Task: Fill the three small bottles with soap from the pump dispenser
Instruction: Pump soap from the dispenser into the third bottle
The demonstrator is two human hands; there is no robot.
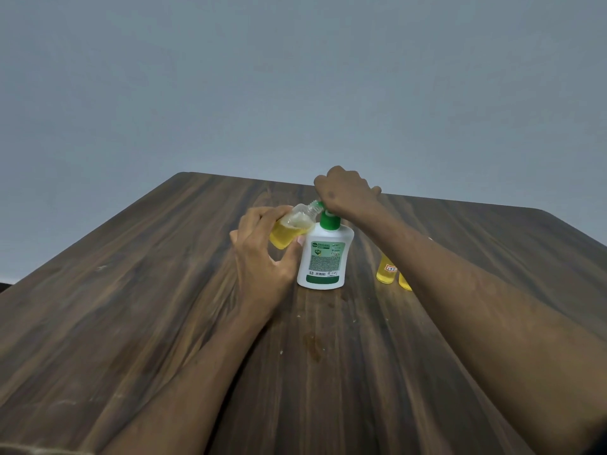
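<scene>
Left hand (259,254): we see its fingers curled round the small bottle (292,229), thumb on the near side, the other fingers wrapped behind; the hold is snug.
Right hand (345,192): it sits on top of the pump dispenser (325,257), palm down over the pump head; its fingers bend over the far side, and we cannot tell how tightly they close.
Small bottle: clear, about half full of yellow soap, tilted with its long axis running from lower left to upper right; its open neck points right, up to the pump's nozzle under the right hand.
Pump dispenser: white body, green collar, upright on the counter (164,323) between our two arms, label towards us.
Other two bottles (387,272): yellow-filled, standing upright side by side just right of the dispenser, partly hidden behind the right forearm.
Counter: dark wood grain, with a small wet smear nearer to us than the dispenser.
</scene>
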